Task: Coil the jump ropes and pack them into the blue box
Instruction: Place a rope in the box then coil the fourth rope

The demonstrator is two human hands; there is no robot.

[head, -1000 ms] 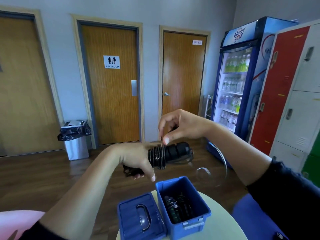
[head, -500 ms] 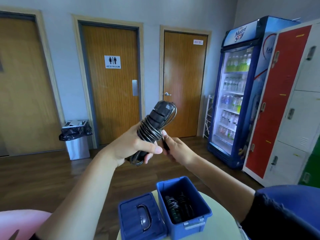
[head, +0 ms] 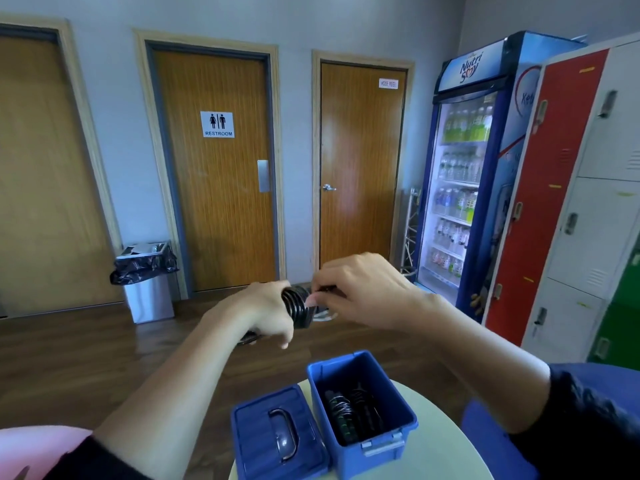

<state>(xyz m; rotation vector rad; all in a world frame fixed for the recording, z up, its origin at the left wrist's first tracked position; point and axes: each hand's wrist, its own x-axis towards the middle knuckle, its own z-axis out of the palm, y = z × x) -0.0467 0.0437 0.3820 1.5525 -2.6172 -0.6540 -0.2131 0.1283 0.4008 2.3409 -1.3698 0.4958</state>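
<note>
Coiling step: left hand [head: 265,311] grips the jump rope [head: 297,305] bundle; right hand [head: 360,289] pinches the cord's loose end. Next, likely: secure the end, then lower the bundle into the blue box [head: 398,415].

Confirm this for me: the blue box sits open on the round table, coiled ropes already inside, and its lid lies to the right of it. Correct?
Not quite: in the head view the lid lies to the left of the blue box, not the right. The rest holds: the box is open on the round table, coiled ropes inside.

glossy blue plastic box [head: 398,414], wood-grain doors [head: 221,202]
</note>
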